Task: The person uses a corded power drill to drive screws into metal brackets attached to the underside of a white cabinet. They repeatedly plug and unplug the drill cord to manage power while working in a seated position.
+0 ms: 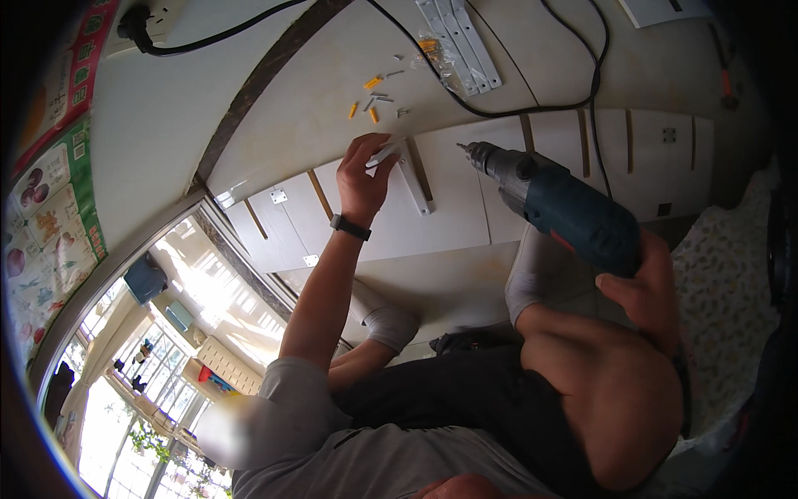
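Observation:
My right hand [642,287] grips the rear of a dark teal corded power drill [573,206], its bit pointing left above a long white slotted board [449,187]. My left hand [368,178], with a watch on the wrist, pinches one arm of a white metal L-shaped shelf bracket [414,184]. The bracket's other arm lies along a slot in the board. Beyond the board, several screws [381,98] and yellow plastic wall plugs [373,82] are scattered on the floor. More white metal brackets [464,50] lie together beside a clear plastic bag [436,62] of yellow plugs.
A black power cord [499,115] loops over the floor and crosses the board. A plug sits in a wall socket [162,22] at upper left. A hammer-like tool with an orange-marked handle [725,81] lies at upper right. My legs flank the board's near edge; patterned cloth [723,268] is at right.

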